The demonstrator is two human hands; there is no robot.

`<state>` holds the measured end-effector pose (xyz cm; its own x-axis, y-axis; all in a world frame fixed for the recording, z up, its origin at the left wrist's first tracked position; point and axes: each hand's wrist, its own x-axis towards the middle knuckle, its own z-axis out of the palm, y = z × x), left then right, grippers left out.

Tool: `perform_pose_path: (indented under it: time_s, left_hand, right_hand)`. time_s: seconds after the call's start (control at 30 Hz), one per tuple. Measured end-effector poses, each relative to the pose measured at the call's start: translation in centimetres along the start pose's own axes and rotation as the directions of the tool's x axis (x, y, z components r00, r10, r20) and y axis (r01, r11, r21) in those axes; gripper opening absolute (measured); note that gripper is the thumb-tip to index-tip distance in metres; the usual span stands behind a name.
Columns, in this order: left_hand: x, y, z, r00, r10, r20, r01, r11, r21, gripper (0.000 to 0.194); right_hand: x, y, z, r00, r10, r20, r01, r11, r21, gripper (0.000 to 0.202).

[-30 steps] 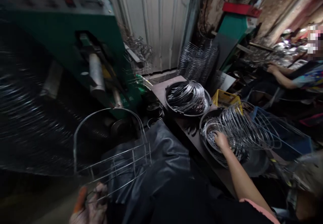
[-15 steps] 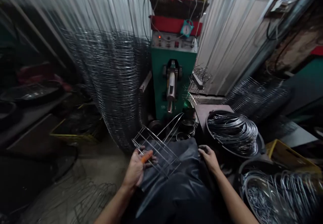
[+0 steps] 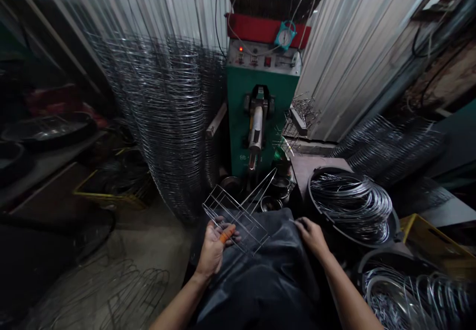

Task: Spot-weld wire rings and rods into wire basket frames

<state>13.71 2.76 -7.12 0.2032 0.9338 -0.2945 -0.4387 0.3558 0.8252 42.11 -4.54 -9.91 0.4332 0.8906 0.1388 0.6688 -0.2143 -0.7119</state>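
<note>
A wire rack (image 3: pixel 238 221) with a long wire handle hangs over the dark apron (image 3: pixel 260 270) on my lap. My left hand (image 3: pixel 219 240), with orange wrapping on its thumb, grips the rack's near left edge. On the right, my right hand (image 3: pixel 308 233) is at the apron's upper right edge, its thumb and fingers pressed together. Whether it pinches the apron or something small cannot be made out. Beyond the rack stands a green machine (image 3: pixel 238 97) with a metal electrode arm (image 3: pixel 256 131) pointing down toward me.
Tall stacks of wire rings (image 3: pixel 167 111) stand left of the machine. At the right are a tub of wire rings (image 3: pixel 349 206), a second tub (image 3: pixel 416 290) with small metal parts and a yellow crate (image 3: pixel 435 243). Wire pieces (image 3: pixel 137 290) lie on the floor at left.
My left hand and the rack have shifted slightly right. The right hand has moved a little right and down, along with most of the scene, as the camera view shifted.
</note>
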Motion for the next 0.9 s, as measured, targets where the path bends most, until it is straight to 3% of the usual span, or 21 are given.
perform_pose_path:
  time_s: [0.17,0.27,0.43,0.9]
  left_hand:
    - [-0.3,-0.5,0.5,1.000,-0.024,0.012,0.024,1.000,-0.017,0.059]
    - [-0.4,-0.7,0.3,1.000,-0.025,-0.004,0.025,0.999,-0.027,0.057]
    - [0.0,-0.8,-0.4,1.000,0.003,-0.019,-0.004,0.999,-0.033,0.056]
    - [2.2,-0.3,-0.2,0.996,-0.061,-0.067,0.059,0.998,-0.031,0.056]
  right_hand:
    - [5.5,-8.0,1.1,0.997,0.004,0.077,-0.033,0.924,0.381,0.035]
    - [6.9,-10.1,2.9,0.989,0.018,0.148,-0.095,0.838,0.538,0.037]
    - [7.2,-9.7,5.0,0.984,0.019,0.180,-0.138,0.720,0.680,0.038]
    - [9.7,-9.5,8.0,0.972,0.080,0.220,-0.219,0.645,0.732,0.039]
